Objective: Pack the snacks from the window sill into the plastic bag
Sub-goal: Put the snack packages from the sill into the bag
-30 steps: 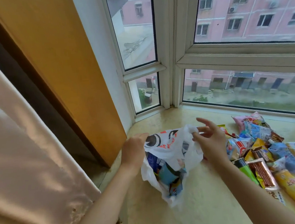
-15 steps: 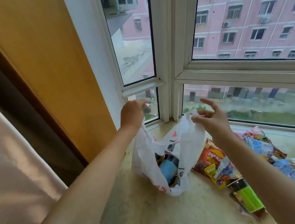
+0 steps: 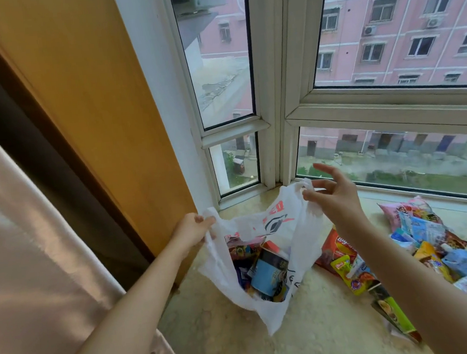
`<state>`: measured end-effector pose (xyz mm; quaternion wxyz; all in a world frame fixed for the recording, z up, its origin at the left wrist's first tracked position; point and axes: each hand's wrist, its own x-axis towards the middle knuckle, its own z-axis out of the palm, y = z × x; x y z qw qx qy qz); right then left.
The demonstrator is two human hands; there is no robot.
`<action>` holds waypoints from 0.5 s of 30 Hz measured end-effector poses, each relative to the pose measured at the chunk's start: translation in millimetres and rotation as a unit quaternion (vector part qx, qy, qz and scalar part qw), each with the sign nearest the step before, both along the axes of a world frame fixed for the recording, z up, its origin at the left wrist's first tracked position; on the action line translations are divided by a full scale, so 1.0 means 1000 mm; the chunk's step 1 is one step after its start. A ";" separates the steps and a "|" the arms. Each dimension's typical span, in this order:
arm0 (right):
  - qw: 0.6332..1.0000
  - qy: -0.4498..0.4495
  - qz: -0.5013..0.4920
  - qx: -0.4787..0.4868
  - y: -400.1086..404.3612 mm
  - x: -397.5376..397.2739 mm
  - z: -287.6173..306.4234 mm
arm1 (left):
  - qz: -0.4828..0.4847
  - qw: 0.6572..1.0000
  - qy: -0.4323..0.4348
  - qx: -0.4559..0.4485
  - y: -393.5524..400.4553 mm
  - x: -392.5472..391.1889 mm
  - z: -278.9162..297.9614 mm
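A white plastic bag (image 3: 302,244) with red and black print stands open on the window sill (image 3: 239,341). Several snack packs lie inside it, among them a blue box (image 3: 268,277). My left hand (image 3: 192,230) grips the bag's left handle. My right hand (image 3: 331,197) pinches the right handle between thumb and forefinger, the other fingers spread. To the right lies a pile of loose snacks (image 3: 439,247), with a red chips bag (image 3: 334,250) and a green packet (image 3: 391,312) nearest the bag.
A yellow wall panel (image 3: 95,104) and a pale curtain (image 3: 23,249) stand to the left. White window frames (image 3: 275,117) close off the sill at the back.
My left hand has come down from window height to the bag's left rim, spreading the mouth wider. My right hand keeps its pinch on the right handle.
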<state>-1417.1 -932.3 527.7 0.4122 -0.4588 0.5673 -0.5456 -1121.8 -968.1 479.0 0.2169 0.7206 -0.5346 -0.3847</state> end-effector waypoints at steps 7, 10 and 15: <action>0.999 -0.031 0.006 -0.017 -0.007 0.006 0.009 | 0.060 0.945 0.323 -0.008 -0.009 -0.023 0.051; 0.998 -0.049 0.014 -0.023 -0.011 -0.003 0.020 | 0.026 0.927 0.372 -0.039 -0.015 -0.031 0.067; 0.997 -0.068 0.012 -0.034 -0.024 -0.024 0.034 | 0.015 0.887 0.448 -0.111 -0.033 -0.045 0.107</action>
